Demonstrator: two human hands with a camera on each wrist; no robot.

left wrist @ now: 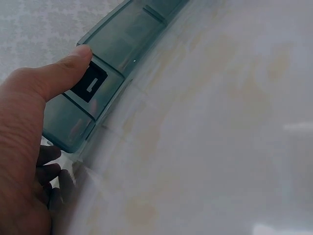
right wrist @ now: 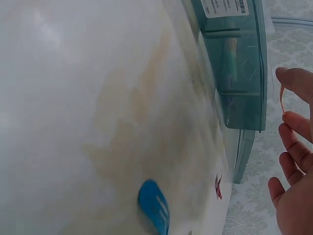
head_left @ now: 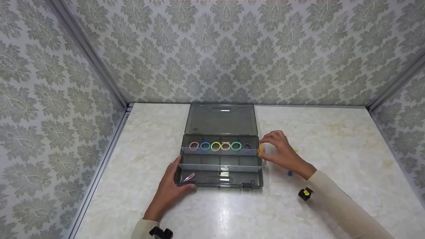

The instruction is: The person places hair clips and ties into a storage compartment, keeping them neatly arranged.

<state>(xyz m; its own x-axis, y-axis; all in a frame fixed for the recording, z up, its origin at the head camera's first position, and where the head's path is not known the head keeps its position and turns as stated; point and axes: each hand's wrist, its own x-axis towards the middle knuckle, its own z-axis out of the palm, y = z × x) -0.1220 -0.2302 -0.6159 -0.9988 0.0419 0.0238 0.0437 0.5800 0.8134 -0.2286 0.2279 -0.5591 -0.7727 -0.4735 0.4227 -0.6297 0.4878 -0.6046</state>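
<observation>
A grey translucent compartment box lies on the table with its lid folded back. My left hand holds its front left corner, the thumb on the front wall in the left wrist view. Over the right end of the back row, my right hand pinches an orange hair tie between thumb and fingers. Several hair ties in pink, blue, yellow, peach, green and dark purple stand along the back row. A pink snap hair clip lies in the front row, at the left.
On the table, right of the box, lie a blue snap clip, partly hidden by my right arm in the head view, and a yellow item behind my hand. A small red clip shows in the right wrist view. Patterned walls enclose the table.
</observation>
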